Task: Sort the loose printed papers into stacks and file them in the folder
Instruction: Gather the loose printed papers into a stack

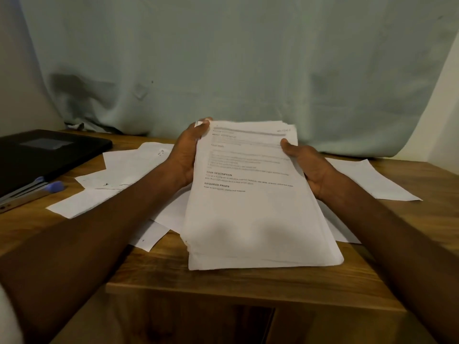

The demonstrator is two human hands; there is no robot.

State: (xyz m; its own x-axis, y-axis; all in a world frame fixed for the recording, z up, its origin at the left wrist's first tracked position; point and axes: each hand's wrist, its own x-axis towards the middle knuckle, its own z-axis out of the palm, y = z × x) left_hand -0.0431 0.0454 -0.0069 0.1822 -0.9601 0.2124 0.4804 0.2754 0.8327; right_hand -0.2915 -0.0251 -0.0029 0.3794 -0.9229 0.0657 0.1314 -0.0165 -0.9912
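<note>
**White sheets gathered, folder still waiting**

Wooden table (248, 281) under a pale green backdrop cloth (248, 58) carries a filing job that looks roughly midway. A thick stack of printed papers (258, 214) sits at the centre, held between both hands, its near edge close to the table's front and its far end raised toward the cloth; the sheet edges are not yet fully flush. The left hand (185, 155) curls around the stack's left side, thumb over the top corner, while the right hand (308, 165) cups the right side with the thumb laid on the top page. Loose sheets (119, 175) remain scattered on the table to the left, beneath the stack, and to the right (372, 180), so sorting appears unfinished. The black folder (49, 152) lies closed at the far left, well apart from the stack, with nothing visibly filed in it. Beside it lies a blue-capped pen (53, 186), just touching no paper that can be made out.
</note>
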